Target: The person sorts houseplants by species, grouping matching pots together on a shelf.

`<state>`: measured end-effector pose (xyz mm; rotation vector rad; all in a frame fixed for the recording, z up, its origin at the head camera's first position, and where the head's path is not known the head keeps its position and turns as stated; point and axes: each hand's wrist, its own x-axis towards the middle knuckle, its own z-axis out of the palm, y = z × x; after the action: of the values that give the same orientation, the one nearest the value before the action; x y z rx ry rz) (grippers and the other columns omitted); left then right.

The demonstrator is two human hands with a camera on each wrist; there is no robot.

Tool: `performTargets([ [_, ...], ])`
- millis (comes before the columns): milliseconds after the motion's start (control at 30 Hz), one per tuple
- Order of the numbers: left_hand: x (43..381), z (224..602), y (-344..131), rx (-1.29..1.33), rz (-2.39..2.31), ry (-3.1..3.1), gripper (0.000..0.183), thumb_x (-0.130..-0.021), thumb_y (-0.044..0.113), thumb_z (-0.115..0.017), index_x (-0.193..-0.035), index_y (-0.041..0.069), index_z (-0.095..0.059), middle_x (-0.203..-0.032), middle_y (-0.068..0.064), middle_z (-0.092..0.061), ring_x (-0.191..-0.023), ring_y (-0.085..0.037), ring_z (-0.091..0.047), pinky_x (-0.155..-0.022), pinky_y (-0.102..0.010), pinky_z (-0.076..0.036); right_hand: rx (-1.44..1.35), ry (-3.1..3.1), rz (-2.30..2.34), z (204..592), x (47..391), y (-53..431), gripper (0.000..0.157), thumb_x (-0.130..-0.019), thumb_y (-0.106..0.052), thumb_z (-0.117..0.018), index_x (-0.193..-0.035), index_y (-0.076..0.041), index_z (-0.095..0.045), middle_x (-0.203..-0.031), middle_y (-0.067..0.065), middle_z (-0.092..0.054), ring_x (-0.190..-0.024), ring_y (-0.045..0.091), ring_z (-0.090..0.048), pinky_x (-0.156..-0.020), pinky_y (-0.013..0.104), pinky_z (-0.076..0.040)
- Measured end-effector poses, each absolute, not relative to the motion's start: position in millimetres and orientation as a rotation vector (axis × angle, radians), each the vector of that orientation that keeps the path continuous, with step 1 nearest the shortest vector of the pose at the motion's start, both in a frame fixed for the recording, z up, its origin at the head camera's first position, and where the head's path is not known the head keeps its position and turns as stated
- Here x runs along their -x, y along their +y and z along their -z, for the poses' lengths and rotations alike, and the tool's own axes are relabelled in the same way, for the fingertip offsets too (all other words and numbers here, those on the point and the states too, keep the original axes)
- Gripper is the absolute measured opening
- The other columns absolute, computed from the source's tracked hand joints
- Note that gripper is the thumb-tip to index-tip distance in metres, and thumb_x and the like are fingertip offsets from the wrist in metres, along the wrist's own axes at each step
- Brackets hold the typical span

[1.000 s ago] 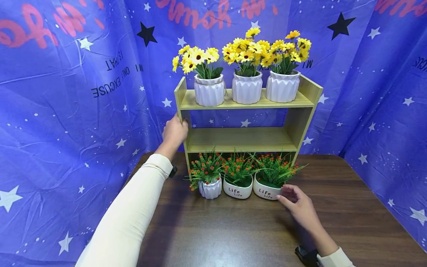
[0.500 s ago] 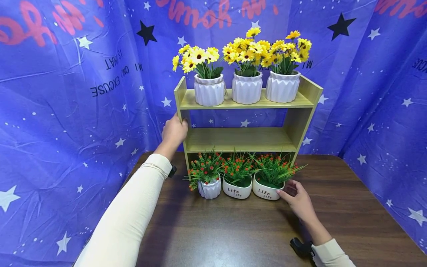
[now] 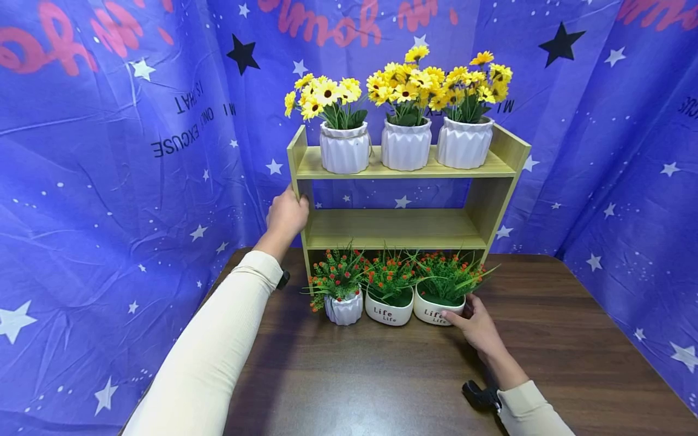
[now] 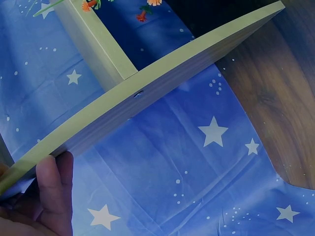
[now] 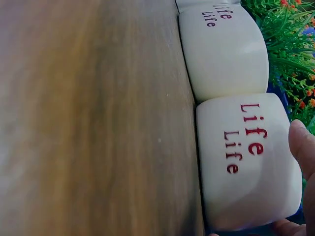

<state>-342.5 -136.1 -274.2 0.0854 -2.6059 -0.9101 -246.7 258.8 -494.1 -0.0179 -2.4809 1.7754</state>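
Observation:
My left hand (image 3: pixel 287 215) grips the left side panel of a light wooden shelf (image 3: pixel 389 227); in the left wrist view its fingers (image 4: pixel 51 184) lie against the panel's outer face. At the right end of the front row, my right hand (image 3: pixel 481 328) holds a white flowerpot (image 3: pixel 433 310) marked "Life", planted with orange flowers. Its thumb (image 5: pixel 301 145) lies on the pot near the rim, and the other fingers go round the far side, mostly hidden. A matching "Life" pot (image 3: pixel 388 312) touches it on the left, followed by a ribbed white pot (image 3: pixel 343 310).
Three ribbed white pots (image 3: pixel 345 148) of yellow flowers stand on the shelf's top board. The shelf stands at the back of a dark wooden table (image 3: pixel 349 375). A blue star-printed curtain (image 3: pixel 109 242) hangs close behind and on both sides.
My right hand has moved slightly left and closed from beside the right "Life" pot onto it, its thumb now on the front. The left hand keeps its grip on the shelf.

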Motion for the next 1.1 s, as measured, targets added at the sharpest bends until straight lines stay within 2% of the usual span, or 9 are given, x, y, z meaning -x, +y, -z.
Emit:
performTargets([
  [67,342.5,274.5,-136.3,-0.083,0.913,-2.605,0.028,-0.103,0.032,-0.044,-0.121,0.014,-0.056,-0.119,-0.022,-0.066,-0.104,-0.047,-0.063,-0.082,-0.058,-0.049,0.017,-2.47,-1.757,495.5,249.8,256.4,0.083,-0.091,-0.018,-0.074,-0.148,0.011,-0.021,-0.141,0.033,-0.043,-0.13,0.038,-0.043,-0.088,0.013,-0.039],
  [267,342.8,275.3,-136.7,-0.091,0.917,-2.613,0.031,-0.103,0.033,-0.043,-0.124,0.014,-0.056,-0.12,-0.021,-0.066,-0.105,-0.046,-0.062,-0.082,-0.058,-0.049,0.067,-2.418,-1.748,496.3,252.6,252.8,0.073,-0.091,-0.015,-0.073,-0.145,0.01,-0.03,-0.135,0.031,-0.05,-0.122,0.033,-0.049,-0.085,0.012,-0.041],
  [500,342.7,274.1,-136.1,-0.093,0.91,-2.61,0.032,-0.103,0.033,-0.044,-0.126,0.015,-0.055,-0.122,-0.022,-0.065,-0.105,-0.046,-0.062,-0.081,-0.058,-0.049,0.155,-2.373,-1.756,488.4,245.0,255.9,0.084,-0.09,-0.024,-0.076,-0.151,0.006,-0.027,-0.146,0.027,-0.044,-0.133,0.032,-0.043,-0.087,0.008,-0.036],
  [533,342.6,274.0,-136.1,-0.096,0.911,-2.611,0.031,-0.103,0.034,-0.044,-0.125,0.015,-0.055,-0.122,-0.022,-0.065,-0.105,-0.046,-0.062,-0.081,-0.058,-0.049,0.163,-2.381,-1.744,486.9,243.3,256.6,0.085,-0.09,-0.025,-0.076,-0.152,0.005,-0.027,-0.147,0.026,-0.043,-0.134,0.032,-0.043,-0.088,0.009,-0.036],
  [667,343.0,274.1,-135.8,-0.102,0.908,-2.611,0.03,-0.103,0.035,-0.044,-0.121,0.015,-0.055,-0.123,-0.022,-0.065,-0.106,-0.047,-0.062,-0.082,-0.059,-0.049,0.162,-2.428,-1.678,479.0,234.3,259.2,0.088,-0.089,-0.03,-0.077,-0.153,0.003,-0.026,-0.149,0.026,-0.041,-0.136,0.034,-0.041,-0.103,0.026,-0.04],
  [733,343.4,274.3,-136.0,-0.102,0.907,-2.612,0.03,-0.103,0.035,-0.044,-0.121,0.015,-0.055,-0.123,-0.022,-0.065,-0.107,-0.047,-0.062,-0.083,-0.059,-0.048,0.148,-2.421,-1.666,475.4,230.4,260.4,0.088,-0.088,-0.03,-0.077,-0.153,0.003,-0.027,-0.148,0.026,-0.042,-0.136,0.034,-0.041,-0.102,0.027,-0.041],
  [767,343.7,274.4,-136.1,-0.101,0.906,-2.613,0.03,-0.103,0.035,-0.044,-0.122,0.015,-0.055,-0.122,-0.022,-0.065,-0.107,-0.047,-0.062,-0.083,-0.059,-0.049,0.145,-2.415,-1.665,473.5,228.1,260.7,0.088,-0.088,-0.03,-0.077,-0.153,0.003,-0.028,-0.148,0.027,-0.042,-0.135,0.035,-0.042,-0.101,0.026,-0.042],
  [900,344.1,274.3,-136.4,-0.103,0.907,-2.618,0.028,-0.103,0.035,-0.044,-0.121,0.016,-0.055,-0.118,-0.021,-0.066,-0.105,-0.046,-0.063,-0.081,-0.058,-0.049,0.119,-2.358,-1.682,466.2,221.0,261.4,0.083,-0.089,-0.026,-0.077,-0.152,0.002,-0.03,-0.146,0.027,-0.044,-0.132,0.035,-0.044,-0.085,0.005,-0.04],
  [1100,343.4,273.9,-136.4,-0.106,0.908,-2.62,0.028,-0.103,0.034,-0.044,-0.121,0.015,-0.055,-0.118,-0.022,-0.066,-0.106,-0.047,-0.063,-0.081,-0.058,-0.049,0.113,-2.292,-1.689,451.7,212.2,261.1,0.077,-0.092,-0.02,-0.074,-0.153,0.0,-0.032,-0.145,0.025,-0.045,-0.13,0.03,-0.045,-0.083,0.005,-0.042],
])
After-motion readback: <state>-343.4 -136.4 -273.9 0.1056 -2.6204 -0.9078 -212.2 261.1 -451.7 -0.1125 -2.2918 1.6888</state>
